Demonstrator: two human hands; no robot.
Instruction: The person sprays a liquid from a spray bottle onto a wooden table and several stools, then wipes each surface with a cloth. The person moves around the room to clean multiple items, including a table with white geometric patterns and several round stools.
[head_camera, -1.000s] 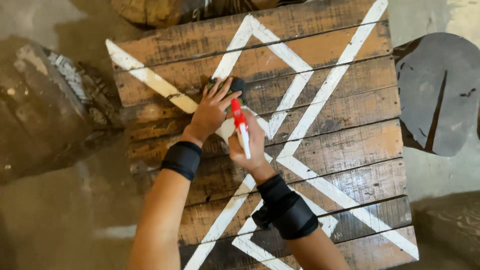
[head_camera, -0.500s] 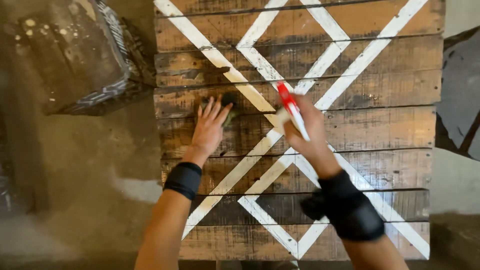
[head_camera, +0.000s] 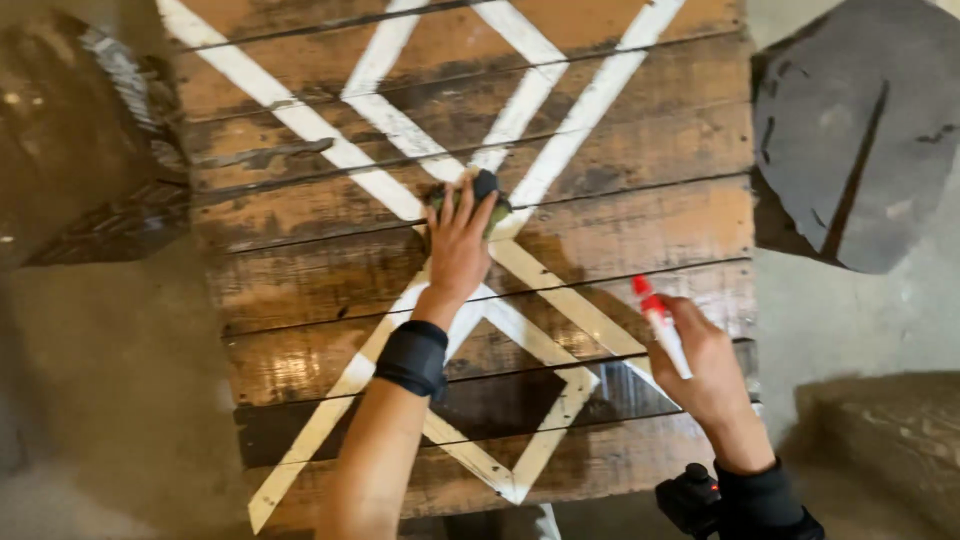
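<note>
The left hand (head_camera: 458, 250) presses flat, fingers spread, on a dark soft pad (head_camera: 484, 190) near the middle of the wooden plank panel (head_camera: 640, 225); it likely squashes easily. The right hand (head_camera: 705, 365) grips a light, rigid red-and-white bottle (head_camera: 660, 325) near the panel's right edge.

**Plank surface with white crossing strips**

The surface (head_camera: 620, 230) is a panel of worn brown wooden planks laid side by side, their seams running from 9 to 3 o'clock. White strips (head_camera: 300, 115) cross it diagonally, forming diamond shapes; one small diamond sits toward 6 o'clock. The lower planks look darker and glossy. Near the centre a dark pad (head_camera: 487, 190) lies on the wood where two strips meet. The panel rests on a grey concrete floor (head_camera: 110, 400). At 2 o'clock a dark round slab (head_camera: 860, 130) lies on the floor.
</note>
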